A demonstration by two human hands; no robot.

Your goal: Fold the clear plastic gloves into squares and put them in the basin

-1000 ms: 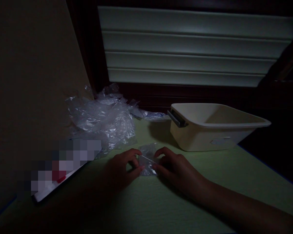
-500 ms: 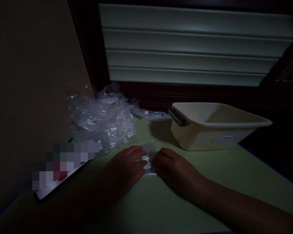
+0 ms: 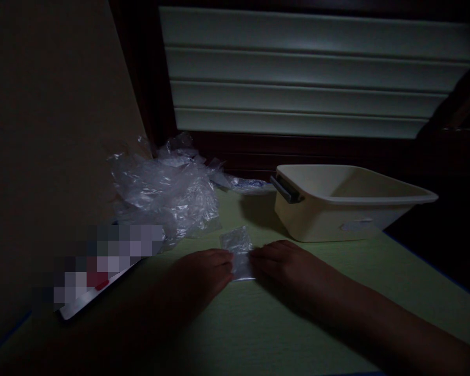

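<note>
A small, flat clear plastic bag [image 3: 241,265] lies on the green tabletop between my two hands. My left hand [image 3: 208,271] is at its left edge, fingers pressed together and closed on that side. At the opposite edge, my right hand [image 3: 282,261] has its fingers close together and gripping the bag's side; its thumb is hidden from view. The bag's upper part shows wrinkles and shine, while the lower part looks smoother. Dim light hides the fine detail of both grips.
A heap of crumpled clear plastic bags [image 3: 172,188] sits at the back left against the wall. In front of it lies a white-edged flat object [image 3: 78,308], its top blurred out. A cream plastic bin [image 3: 325,222] with a dark handle stands at the right. Behind is a slatted panel [image 3: 297,68].
My fingers have flattened and drawn closer together at the bag's sides. The right hand has shifted slightly right, and more of the bag shows between the hands.
</note>
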